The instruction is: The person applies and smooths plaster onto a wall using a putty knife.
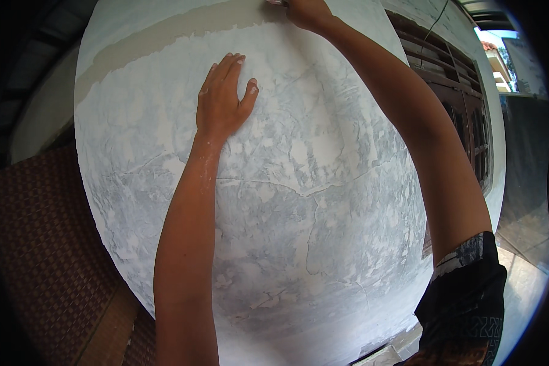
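Currently, right hand [306,13] curls round a tool [276,2], mostly out of view, beige band [165,32] running leftward from it; lower, left hand [222,100] lies against patchy wall [287,146], fingers close, thumb splayed.

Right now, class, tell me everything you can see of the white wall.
The wall stands upright, its edges bowed in this view. It looks plastered: white, mottled with blue-grey, uneven. A crack-like line crosses its middle, branching downward. A beige-grey band, ragged along its lower edge, runs across the top left. The left hand seems flat against the wall, fingers up; the right hand holds a barely visible tool near the band's right end, contact unclear.
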The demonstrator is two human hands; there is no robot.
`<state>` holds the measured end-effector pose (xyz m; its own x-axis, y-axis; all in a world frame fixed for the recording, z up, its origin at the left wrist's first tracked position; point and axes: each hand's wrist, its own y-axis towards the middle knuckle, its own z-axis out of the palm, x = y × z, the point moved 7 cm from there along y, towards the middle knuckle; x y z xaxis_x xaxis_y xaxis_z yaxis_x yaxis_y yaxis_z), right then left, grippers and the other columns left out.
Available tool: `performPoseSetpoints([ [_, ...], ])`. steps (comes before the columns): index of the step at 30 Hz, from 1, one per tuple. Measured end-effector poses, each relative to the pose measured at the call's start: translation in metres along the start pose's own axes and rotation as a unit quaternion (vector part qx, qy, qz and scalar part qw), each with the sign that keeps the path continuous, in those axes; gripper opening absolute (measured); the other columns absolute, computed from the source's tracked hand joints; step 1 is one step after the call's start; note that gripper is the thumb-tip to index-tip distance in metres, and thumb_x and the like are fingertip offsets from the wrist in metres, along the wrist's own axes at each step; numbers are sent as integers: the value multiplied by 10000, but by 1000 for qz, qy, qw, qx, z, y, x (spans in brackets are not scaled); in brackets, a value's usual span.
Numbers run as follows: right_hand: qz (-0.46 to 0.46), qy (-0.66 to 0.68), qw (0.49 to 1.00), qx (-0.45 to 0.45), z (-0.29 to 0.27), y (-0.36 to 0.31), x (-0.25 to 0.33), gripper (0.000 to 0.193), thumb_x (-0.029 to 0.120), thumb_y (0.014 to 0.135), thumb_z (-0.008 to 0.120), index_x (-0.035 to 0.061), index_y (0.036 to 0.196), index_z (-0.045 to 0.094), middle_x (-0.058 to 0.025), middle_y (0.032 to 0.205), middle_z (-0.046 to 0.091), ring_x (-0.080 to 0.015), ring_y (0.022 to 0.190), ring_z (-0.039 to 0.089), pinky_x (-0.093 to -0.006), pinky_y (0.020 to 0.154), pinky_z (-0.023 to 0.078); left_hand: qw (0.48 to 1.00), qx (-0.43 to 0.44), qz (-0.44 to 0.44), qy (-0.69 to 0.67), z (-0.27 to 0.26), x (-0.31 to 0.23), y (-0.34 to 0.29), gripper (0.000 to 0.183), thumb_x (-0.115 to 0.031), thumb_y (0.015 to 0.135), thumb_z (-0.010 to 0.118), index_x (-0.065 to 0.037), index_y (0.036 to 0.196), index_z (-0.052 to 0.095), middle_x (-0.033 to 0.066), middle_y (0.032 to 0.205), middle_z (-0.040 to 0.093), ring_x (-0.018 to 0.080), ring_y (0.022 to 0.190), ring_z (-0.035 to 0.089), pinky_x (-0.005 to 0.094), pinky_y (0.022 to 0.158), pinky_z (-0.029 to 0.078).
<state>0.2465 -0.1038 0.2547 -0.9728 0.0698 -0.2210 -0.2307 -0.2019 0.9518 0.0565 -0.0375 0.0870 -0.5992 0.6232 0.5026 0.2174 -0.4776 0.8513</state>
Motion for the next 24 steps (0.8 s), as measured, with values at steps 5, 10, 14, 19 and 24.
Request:
performPoseSetpoints([
  [5, -95, -86, 990, 68, 14, -37, 37, 212, 33, 778, 559, 6, 914, 720, -208, 864, 694, -372, 807, 683, -463, 741, 551, 1000, 23, -10, 6, -4, 8, -4, 456, -233, 933, 540, -39, 1346, 534, 151, 1414, 526, 298, 1350, 454, 418, 1168, 304],
  [10, -100, 7, 995, 31, -24, -44, 73, 199, 42, 791, 558, 12, 901, 721, -209, 845, 690, -373, 806, 684, -468, 734, 553, 1000, 18, -11, 3, -10, 8, -4, 453, -238, 935, 538, -45, 1346, 536, 142, 1409, 533, 299, 1351, 453, 420, 1164, 312],
  [14, -3, -12, 1000, 15, -8, -1, 14, 181, 53, 850, 548, -31, 878, 707, -237, 926, 695, -393, 854, 682, -476, 748, 549, 1000, 13, -5, 9, 0, 0, -1, 454, -242, 938, 535, -46, 1347, 537, 137, 1408, 535, 297, 1349, 455, 420, 1162, 315],
  [19, -66, -88, 990, 84, 12, -28, 32, 184, 63, 806, 577, 14, 910, 720, -199, 847, 692, -367, 794, 683, -465, 724, 551, 1000, 5, -8, -3, -3, 6, -4, 458, -262, 911, 557, -25, 1302, 564, 143, 1374, 558, 291, 1334, 474, 427, 1160, 325],
  [24, -92, 14, 994, 65, -17, -44, 69, 185, 70, 803, 580, 17, 908, 723, -197, 851, 694, -365, 793, 684, -462, 728, 551, 1000, 9, -11, 7, -10, 9, -5, 460, -257, 922, 547, -37, 1326, 552, 139, 1393, 546, 294, 1338, 469, 424, 1159, 324],
])
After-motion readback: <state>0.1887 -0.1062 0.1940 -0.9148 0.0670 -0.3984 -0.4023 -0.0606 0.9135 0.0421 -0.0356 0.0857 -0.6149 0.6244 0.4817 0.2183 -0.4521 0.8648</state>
